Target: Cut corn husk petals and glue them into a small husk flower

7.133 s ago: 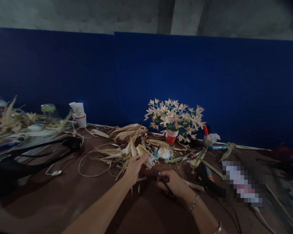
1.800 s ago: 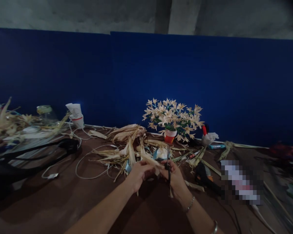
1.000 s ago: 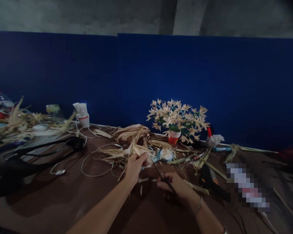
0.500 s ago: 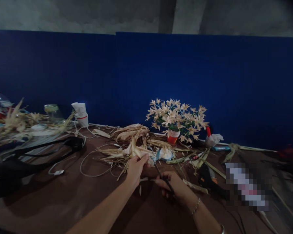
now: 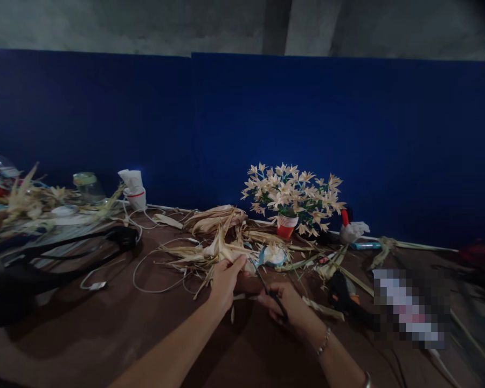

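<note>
My left hand (image 5: 223, 280) is closed on a pale dried husk strip (image 5: 235, 252) just above the brown table (image 5: 105, 328). My right hand (image 5: 288, 305) grips dark scissors (image 5: 269, 291), whose blades point up and left toward the husk by the left thumb. Both hands are close together at the table's middle. A heap of dried husks (image 5: 210, 237) lies right behind them. Small husk scraps (image 5: 231, 314) lie under my hands.
A red-and-white cup of cream husk flowers (image 5: 293, 199) stands behind the heap. A black glue gun (image 5: 345, 299) lies right of my right hand. White cable (image 5: 145, 269), a black strap (image 5: 64, 253), a cup (image 5: 134, 195) and more husks (image 5: 28, 199) fill the left. A blue wall backs the table.
Over the last second my hands have barely shifted; the scissors stay by the husk. About two seconds ago both hands were raised together with the scissors upright; they have since come down and apart.
</note>
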`<state>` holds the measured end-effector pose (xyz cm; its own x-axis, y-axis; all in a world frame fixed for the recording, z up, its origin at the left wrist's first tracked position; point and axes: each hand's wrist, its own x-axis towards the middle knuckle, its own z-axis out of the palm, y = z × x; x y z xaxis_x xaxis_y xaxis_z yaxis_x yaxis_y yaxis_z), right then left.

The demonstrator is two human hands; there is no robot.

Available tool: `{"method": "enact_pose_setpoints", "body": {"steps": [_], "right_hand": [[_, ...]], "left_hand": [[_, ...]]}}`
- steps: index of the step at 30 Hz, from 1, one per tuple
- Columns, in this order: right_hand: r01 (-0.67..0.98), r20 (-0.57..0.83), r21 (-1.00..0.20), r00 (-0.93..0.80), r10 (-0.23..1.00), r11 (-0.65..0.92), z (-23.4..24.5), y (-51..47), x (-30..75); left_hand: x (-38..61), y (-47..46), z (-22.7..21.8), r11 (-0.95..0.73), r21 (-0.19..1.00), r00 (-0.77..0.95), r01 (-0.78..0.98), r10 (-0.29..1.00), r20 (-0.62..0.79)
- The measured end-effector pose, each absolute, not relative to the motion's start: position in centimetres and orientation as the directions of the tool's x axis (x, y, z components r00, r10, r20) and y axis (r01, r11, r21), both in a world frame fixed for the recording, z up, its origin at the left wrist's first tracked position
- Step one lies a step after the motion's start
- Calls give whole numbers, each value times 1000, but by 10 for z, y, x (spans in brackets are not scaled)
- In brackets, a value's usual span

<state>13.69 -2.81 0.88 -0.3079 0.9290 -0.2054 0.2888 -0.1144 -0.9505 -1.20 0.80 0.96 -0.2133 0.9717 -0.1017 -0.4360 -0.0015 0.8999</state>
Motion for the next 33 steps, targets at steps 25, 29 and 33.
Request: {"method": "enact_pose_setpoints", "body": {"steps": [25, 29, 33], "right_hand": [[233, -202, -964, -330, 922, -128, -4, -24, 138], [229, -208, -963, -308, 928, -140, -3, -24, 138], [252, -198, -961, -337, 920, -114, -3, -25, 140]], "left_hand": [[-14, 11, 7, 64, 891, -134, -449, 981, -138], [-14, 12, 6, 54, 892, -148, -449, 980, -134], [-15, 13, 6, 54, 904, -139, -423, 982, -124]]}}
